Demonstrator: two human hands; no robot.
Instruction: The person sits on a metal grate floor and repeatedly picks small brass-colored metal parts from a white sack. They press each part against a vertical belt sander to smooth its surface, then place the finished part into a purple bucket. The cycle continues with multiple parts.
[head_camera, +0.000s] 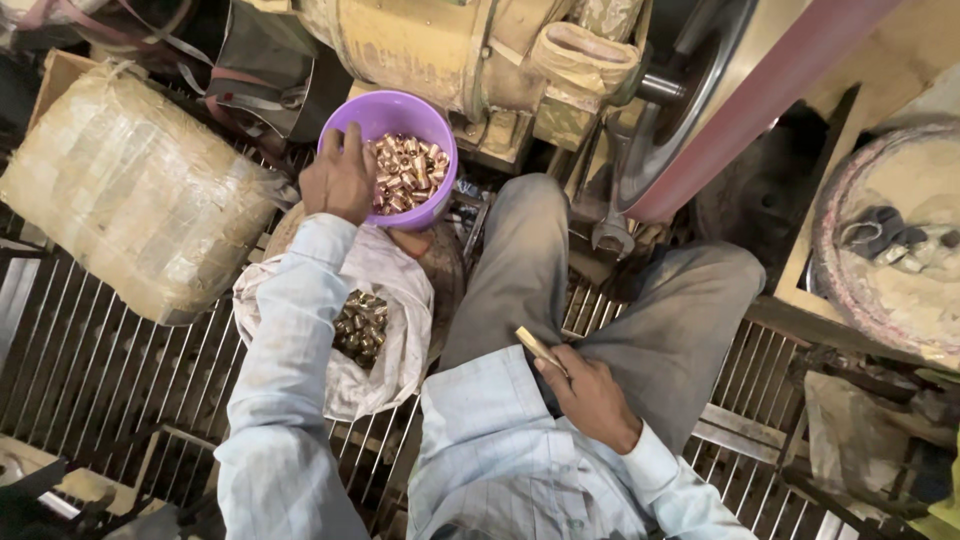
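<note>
Here, bowl: a purple plastic bowl (400, 118) sits at twelve o'clock from the person's lap, just under the yellowish machine housing (420, 45).
Bowl contents: a heap of small copper-coloured metal pieces (408, 172) fills roughly the lower half; the upper half shows bare purple.
Left hand: the left hand (340, 180) rests on the bowl's nine o'clock rim, fingers curled over the edge; whether it pinches any piece, I cannot tell.
Right hand: the right hand (590, 398) lies on the right thigh at five o'clock from the bowl, fingers closed around a thin brass-coloured strip (540, 349).
Sack: a white cloth sack (385, 345) gapes open at six o'clock below the bowl, with darker, duller metal pieces (360, 325) inside.
Progress, as a judgement: bright pieces gathered in the bowl look like the handled share; the dull ones in the sack look like what remains, and plenty remain.
Wrapped bundle: a bundle in clear plastic (130, 190) lies at nine o'clock.
Belt and wheel: a red belt (770, 85) runs over a wheel at two o'clock, a spanner (612, 235) below it.
Floor: metal grating (90, 350).
</note>
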